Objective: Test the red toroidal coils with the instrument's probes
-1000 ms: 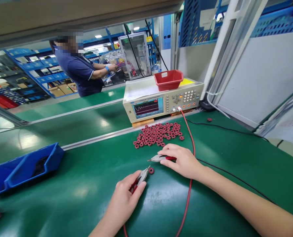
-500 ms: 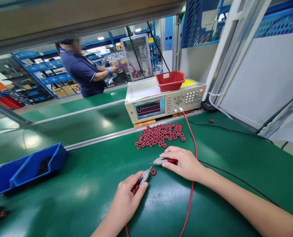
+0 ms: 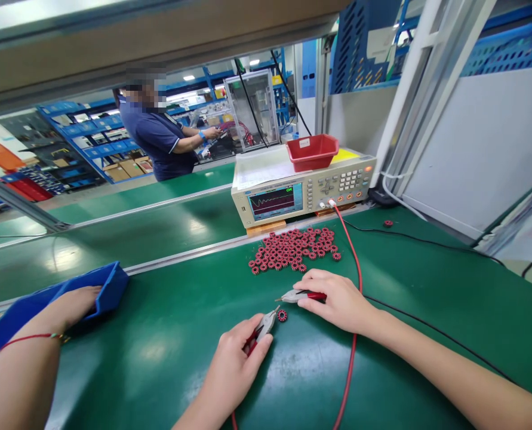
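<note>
My left hand (image 3: 235, 362) is closed on a metal test clip (image 3: 266, 325) with red grips. My right hand (image 3: 337, 300) pinches a second test clip (image 3: 291, 295) of the same kind. Between the two clip tips lies a small red-and-black wound ring coil (image 3: 282, 315) on the green bench. Thin copper-coloured ends show at both tips; whether they belong to the coil I cannot tell. Beyond my hands is a pile of similar ring coils (image 3: 292, 249). Behind it stands a tester (image 3: 272, 200), its screen showing a wavy trace and a green OK.
A co-worker's arm (image 3: 28, 364) reaches into a blue bin (image 3: 117, 286) at the left. On the tester sits a red tray (image 3: 313, 156). A red cable (image 3: 354, 263) crosses the bench by my right wrist. One coil (image 3: 388, 223) lies apart. Another person (image 3: 158, 137) stands behind.
The screen's marking has gone from a red NG to a green OK. A co-worker's arm has come in from the left, its hand in the blue bin. My hands keep their hold.
</note>
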Available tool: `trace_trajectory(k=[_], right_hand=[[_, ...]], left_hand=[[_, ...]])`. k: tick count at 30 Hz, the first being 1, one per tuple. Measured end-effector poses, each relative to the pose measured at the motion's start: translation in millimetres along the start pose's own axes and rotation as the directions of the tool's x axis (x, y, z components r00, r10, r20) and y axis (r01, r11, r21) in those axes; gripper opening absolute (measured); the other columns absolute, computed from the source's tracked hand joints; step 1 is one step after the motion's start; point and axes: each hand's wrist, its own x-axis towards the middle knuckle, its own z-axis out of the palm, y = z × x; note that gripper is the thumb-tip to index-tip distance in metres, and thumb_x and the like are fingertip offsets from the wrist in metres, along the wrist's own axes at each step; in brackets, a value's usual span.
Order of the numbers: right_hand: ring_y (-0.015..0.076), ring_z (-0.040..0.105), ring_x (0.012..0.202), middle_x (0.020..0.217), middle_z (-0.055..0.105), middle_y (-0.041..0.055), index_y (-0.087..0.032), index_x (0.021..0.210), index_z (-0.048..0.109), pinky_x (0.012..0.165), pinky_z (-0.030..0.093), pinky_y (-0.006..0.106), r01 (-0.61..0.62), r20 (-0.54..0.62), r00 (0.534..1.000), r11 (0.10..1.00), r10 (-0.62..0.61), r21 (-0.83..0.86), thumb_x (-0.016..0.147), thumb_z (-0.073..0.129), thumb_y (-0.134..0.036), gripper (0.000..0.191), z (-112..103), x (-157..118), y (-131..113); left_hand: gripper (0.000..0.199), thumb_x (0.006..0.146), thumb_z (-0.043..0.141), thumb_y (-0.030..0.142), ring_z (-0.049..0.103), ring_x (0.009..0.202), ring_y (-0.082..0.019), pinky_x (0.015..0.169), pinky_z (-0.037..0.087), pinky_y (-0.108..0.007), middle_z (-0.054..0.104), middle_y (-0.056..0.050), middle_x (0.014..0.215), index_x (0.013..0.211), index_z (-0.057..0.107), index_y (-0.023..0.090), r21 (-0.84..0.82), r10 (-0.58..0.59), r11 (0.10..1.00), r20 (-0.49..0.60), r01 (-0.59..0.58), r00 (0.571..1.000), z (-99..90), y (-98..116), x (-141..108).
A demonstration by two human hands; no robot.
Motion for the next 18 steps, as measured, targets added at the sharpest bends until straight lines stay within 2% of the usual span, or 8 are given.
trace_trajectory(k=[6,18], right_hand=[[0.0165,0.059,0.085,0.099,0.062,0.0013,-0.027,0.105,0.065,0.075,0.045,0.028,0.008,-0.032,0.999,1.000,-0.007,0.021,0.083,0.052,-0.034,0.026,-3.2,-2.5,3.4],[0.0158,0.058,0.082,0.092,0.063,0.0000,-0.028,0.098,0.067,0.072,0.045,0.027,-0.001,0.006,1.000,1.000,0.002,-0.027,0.082,0.053,-0.031,0.021,-7.4,-3.8,0.2]], left_hand=[[0.024,0.086,0.050,0.030,0.062,0.073,-0.017,0.067,0.047,-0.024,0.069,-0.002,0.087,0.104,0.062,0.022,-0.004,-0.005,1.000,-0.006,0.005,1.000,0.4,1.2,-0.1],[0.022,0.086,0.049,0.030,0.061,0.076,-0.017,0.070,0.046,-0.024,0.067,-0.002,0.088,0.102,0.061,0.022,-0.012,-0.022,1.000,0.017,0.023,1.000,1.3,0.3,-1.2]])
